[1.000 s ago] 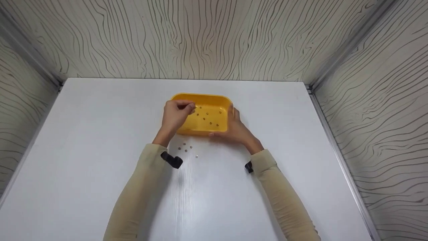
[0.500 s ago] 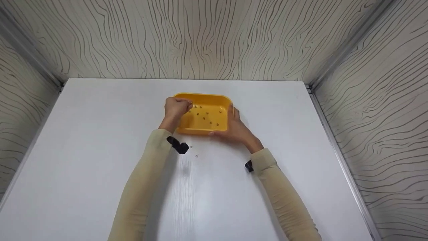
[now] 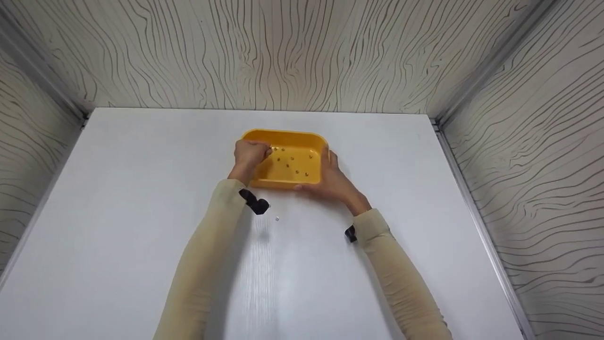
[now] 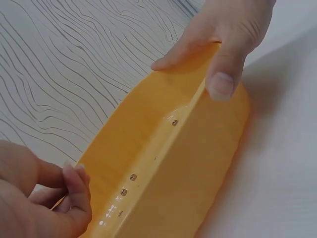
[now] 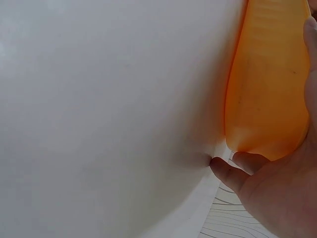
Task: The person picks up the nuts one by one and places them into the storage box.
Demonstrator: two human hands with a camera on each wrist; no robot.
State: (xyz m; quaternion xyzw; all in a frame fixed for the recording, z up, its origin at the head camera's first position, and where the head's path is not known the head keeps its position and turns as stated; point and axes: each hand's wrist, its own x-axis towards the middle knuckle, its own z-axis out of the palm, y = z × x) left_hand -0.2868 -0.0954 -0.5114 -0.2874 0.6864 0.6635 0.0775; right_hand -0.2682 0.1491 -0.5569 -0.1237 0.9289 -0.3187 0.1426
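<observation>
A yellow plastic bin point(image 3: 289, 138) stands toward the back of the white table, with several small brownish bead-like pieces point(image 3: 292, 158) scattered on its floor. My left hand point(image 3: 247, 155) is over the bin's left end. In the left wrist view that hand's fingers point(image 4: 77, 191) are curled, thumb and fingertip meeting, and nothing shows between them. My right hand point(image 3: 336, 183) grips the right end of the bin, its thumb on the near wall and its fingers around the far side of the corner. One loose piece point(image 3: 277, 218) lies on the table in front of the bin.
The white table point(image 3: 141, 189) reaches back to a wood-grain patterned panel point(image 3: 283, 56). Another patterned panel point(image 3: 552, 165) stands at the right. A black wrist camera point(image 3: 257, 204) on my left sleeve hangs over the spot where other loose pieces lay.
My left hand has moved slightly forward, and its forearm now covers most of the loose pieces on the table. The right hand and the bin have stayed in place.
</observation>
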